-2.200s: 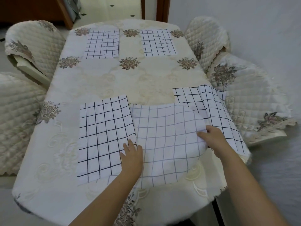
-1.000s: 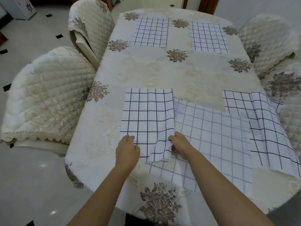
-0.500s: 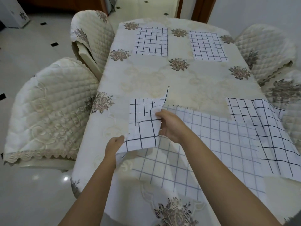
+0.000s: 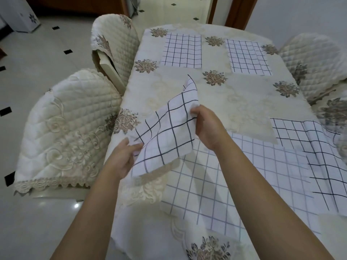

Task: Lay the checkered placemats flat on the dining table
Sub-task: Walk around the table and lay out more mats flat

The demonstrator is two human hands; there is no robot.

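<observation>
A white placemat with bold black checks point(image 4: 167, 132) hangs lifted and tilted above the near left of the dining table point(image 4: 244, 102). My left hand point(image 4: 122, 160) pinches its near left corner, and my right hand point(image 4: 206, 126) grips its right edge. Beneath it a larger placemat with faint grey checks point(image 4: 225, 184) lies flat near the table's front edge. Another black-checked placemat point(image 4: 315, 152) lies creased at the right, partly over the grey one. Two smaller checkered placemats lie flat at the far end, one on the left point(image 4: 182, 50) and one on the right point(image 4: 247, 57).
A cream floral tablecloth covers the table. Quilted cream chairs stand close by: two on the left point(image 4: 69, 128) point(image 4: 114, 47) and two on the right point(image 4: 309, 61) point(image 4: 336, 113). White tiled floor point(image 4: 37, 72) lies to the left, a doorway beyond the table.
The black-checked placemat lay flat on the near left of the table a second ago. Both hands have taken hold of it and lifted it off the table, tilted.
</observation>
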